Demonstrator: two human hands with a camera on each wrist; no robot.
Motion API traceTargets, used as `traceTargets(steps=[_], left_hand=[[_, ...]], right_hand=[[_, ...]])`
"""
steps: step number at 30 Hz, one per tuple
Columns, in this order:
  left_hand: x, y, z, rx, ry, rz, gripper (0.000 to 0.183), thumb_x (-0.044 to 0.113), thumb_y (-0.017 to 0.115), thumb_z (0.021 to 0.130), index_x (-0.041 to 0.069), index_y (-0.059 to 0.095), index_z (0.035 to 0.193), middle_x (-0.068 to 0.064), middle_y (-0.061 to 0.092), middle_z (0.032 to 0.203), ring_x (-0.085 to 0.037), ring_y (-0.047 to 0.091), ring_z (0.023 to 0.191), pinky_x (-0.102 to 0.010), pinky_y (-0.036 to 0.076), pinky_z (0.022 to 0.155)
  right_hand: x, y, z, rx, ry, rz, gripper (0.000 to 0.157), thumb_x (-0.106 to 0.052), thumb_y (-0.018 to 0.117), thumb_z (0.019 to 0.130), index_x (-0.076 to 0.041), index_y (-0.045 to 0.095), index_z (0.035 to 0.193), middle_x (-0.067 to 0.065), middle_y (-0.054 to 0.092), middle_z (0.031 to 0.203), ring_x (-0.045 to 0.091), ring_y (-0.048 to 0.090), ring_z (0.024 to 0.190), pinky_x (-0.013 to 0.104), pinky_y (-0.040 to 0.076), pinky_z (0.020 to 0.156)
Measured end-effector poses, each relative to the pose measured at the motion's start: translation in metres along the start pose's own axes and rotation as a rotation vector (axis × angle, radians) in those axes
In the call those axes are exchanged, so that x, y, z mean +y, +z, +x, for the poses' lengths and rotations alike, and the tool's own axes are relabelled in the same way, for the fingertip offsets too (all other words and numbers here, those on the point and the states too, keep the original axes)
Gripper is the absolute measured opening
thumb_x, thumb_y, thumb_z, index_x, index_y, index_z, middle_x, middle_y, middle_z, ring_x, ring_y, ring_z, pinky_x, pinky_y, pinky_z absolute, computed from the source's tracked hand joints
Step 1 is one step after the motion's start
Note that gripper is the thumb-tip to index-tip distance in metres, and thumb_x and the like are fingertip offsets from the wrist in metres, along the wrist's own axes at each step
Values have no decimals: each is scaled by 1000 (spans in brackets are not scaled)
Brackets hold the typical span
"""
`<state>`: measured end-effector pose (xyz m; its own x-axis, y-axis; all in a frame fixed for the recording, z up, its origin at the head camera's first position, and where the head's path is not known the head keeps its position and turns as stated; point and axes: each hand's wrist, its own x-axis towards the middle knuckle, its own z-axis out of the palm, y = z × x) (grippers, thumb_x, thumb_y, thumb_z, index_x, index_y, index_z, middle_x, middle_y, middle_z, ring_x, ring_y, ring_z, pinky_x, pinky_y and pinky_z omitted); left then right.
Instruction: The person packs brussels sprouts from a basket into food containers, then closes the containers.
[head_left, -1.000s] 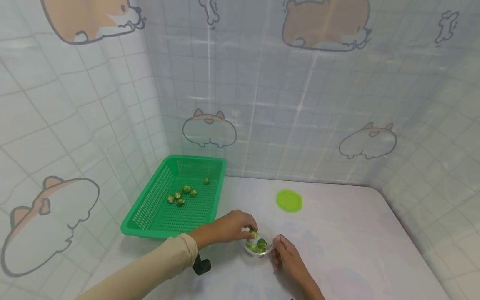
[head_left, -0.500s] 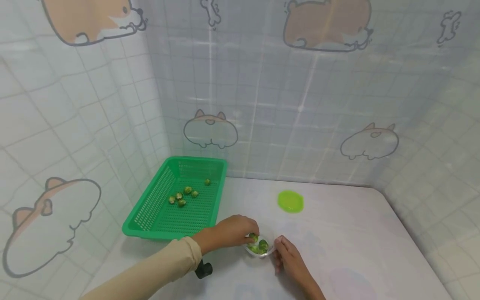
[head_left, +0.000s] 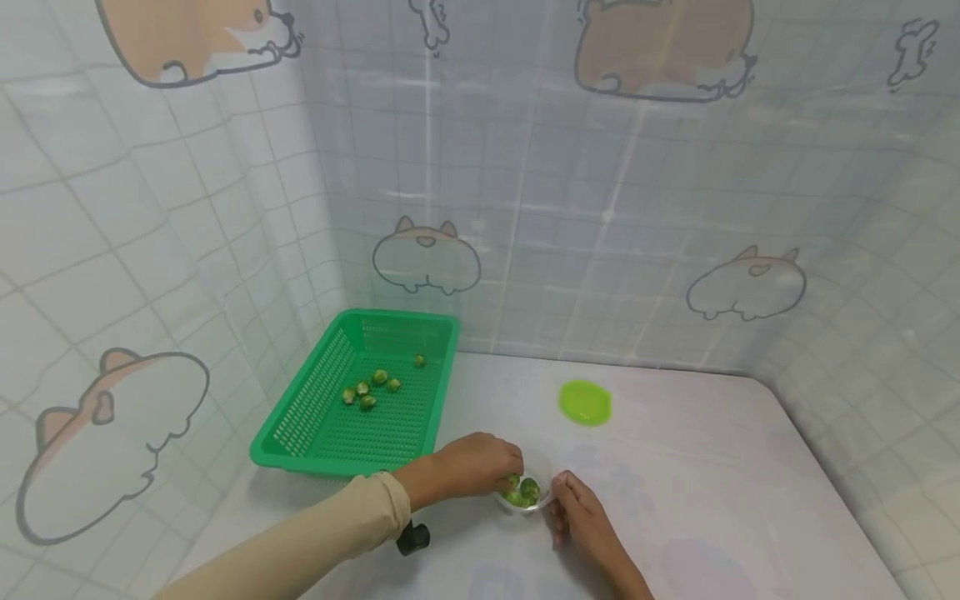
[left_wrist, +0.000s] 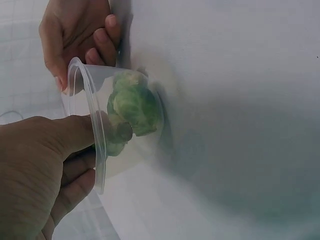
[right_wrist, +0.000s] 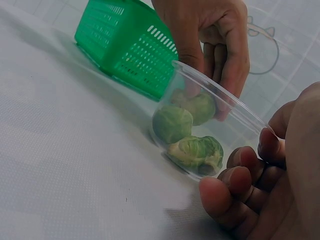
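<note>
A clear plastic cup (right_wrist: 235, 97) stands on the white table, with several Brussels sprouts (right_wrist: 172, 124) at its bottom. My left hand (head_left: 474, 465) reaches over the rim from the left, thumb and fingers inside the cup. Between them it pinches a Brussels sprout (right_wrist: 202, 108), low beside the others. On the opposite side, my right hand (head_left: 585, 515) holds the cup's rim between thumb and forefinger. Its other fingers (right_wrist: 235, 181) are bent beside the cup wall.
A green perforated basket (head_left: 333, 465) stands at the back left, with several more Brussels sprouts (head_left: 367, 402) inside. Behind the cup lies a bright green lid (head_left: 585, 403). A black object (head_left: 413, 538) shows below my left forearm. Tiled curtains with cartoon dogs enclose the table.
My left hand has lowered the pinched sprout from the rim down into the cup among the others. The right hand keeps its hold on the rim. The head view has shifted slightly.
</note>
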<state>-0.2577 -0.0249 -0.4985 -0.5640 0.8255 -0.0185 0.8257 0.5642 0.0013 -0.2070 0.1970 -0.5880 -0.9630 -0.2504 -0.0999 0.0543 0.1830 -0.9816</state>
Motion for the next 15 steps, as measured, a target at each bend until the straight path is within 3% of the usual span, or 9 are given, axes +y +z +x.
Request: traceTargets(steps=[9, 15], left_hand=[[-3, -2, -4, 24, -19, -73, 12, 24, 78, 90, 24, 77, 102, 18, 71, 104, 6, 62, 88, -15, 53, 80], [-8, -6, -8, 42, -59, -167, 25, 26, 75, 93, 19, 75, 116, 13, 72, 115, -1, 66, 106, -22, 53, 93]], right_hand=[[1, 0, 0, -1, -6, 4, 38, -36, 38, 111, -3, 49, 96, 6, 50, 78, 17, 52, 57, 35, 55, 48], [-1, 0, 0, 3, -10, 9, 40, -37, 39, 110, -1, 48, 96, 7, 50, 76, 18, 53, 56, 35, 54, 48]])
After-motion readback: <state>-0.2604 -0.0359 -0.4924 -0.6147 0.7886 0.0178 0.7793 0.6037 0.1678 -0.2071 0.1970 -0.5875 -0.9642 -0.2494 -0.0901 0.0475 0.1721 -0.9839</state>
